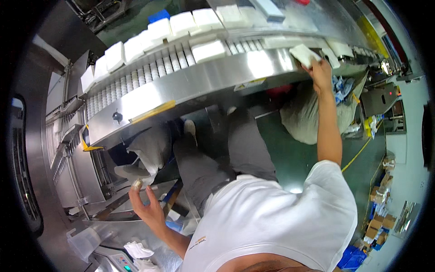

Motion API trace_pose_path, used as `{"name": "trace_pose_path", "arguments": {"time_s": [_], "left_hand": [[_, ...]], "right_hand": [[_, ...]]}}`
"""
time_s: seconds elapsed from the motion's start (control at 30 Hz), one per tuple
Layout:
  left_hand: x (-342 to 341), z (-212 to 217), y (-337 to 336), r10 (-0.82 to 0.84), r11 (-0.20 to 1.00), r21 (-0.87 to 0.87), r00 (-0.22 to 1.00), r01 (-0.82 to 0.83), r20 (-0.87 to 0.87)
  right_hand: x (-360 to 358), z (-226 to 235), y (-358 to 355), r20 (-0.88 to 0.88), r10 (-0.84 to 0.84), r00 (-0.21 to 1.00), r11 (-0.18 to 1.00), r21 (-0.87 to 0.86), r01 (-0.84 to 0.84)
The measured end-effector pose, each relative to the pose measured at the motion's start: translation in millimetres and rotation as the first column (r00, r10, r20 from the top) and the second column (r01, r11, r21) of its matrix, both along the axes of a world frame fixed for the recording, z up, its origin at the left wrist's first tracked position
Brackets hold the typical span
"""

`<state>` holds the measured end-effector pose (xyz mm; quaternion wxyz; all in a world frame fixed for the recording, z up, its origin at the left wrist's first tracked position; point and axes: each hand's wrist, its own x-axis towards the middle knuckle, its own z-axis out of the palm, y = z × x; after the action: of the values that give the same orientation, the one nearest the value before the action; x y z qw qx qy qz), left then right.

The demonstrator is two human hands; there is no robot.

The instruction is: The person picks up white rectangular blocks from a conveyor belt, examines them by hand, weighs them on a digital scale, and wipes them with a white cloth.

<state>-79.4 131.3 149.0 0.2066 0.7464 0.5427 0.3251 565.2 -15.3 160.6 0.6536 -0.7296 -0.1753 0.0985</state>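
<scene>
My right hand (320,75) is stretched out to the far right, its fingers closed on the near edge of a white folded stack of sheets (302,54). That stack is tilted over the front rim of the roller conveyor (181,79). More white material lies on the conveyor just beyond and beside it. My left hand (148,209) is at the lower left, fingers apart, with nothing in its palm. A pale cover sits on one of its fingertips. Nearest to it is a grey-white cloth or bag (156,147) below the conveyor.
Several white stacks (182,23) line the conveyor's far side, and one stack (208,51) rests on the rollers. A large pale sack (303,118) stands under the right end. At lower left are a digital scale (117,260), a clear plastic jug (85,242) and crumpled white sheets (138,249).
</scene>
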Motion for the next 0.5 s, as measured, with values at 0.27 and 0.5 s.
{"name": "trace_pose_path", "arguments": {"time_s": [0.27, 0.5], "left_hand": [[-7, -7, -5, 0.005, 1.000, -0.003, 0.998, -0.005, -0.060], [1, -5, -2, 0.012, 1.000, -0.003, 1.000, -0.012, -0.020]], "right_hand": [[17, 82, 8, 0.644, 0.478, 0.598, 0.456, -0.763, 0.458], [-1, 70, 193, 0.198, 0.860, 0.470, 0.254, -0.965, -0.058]]}}
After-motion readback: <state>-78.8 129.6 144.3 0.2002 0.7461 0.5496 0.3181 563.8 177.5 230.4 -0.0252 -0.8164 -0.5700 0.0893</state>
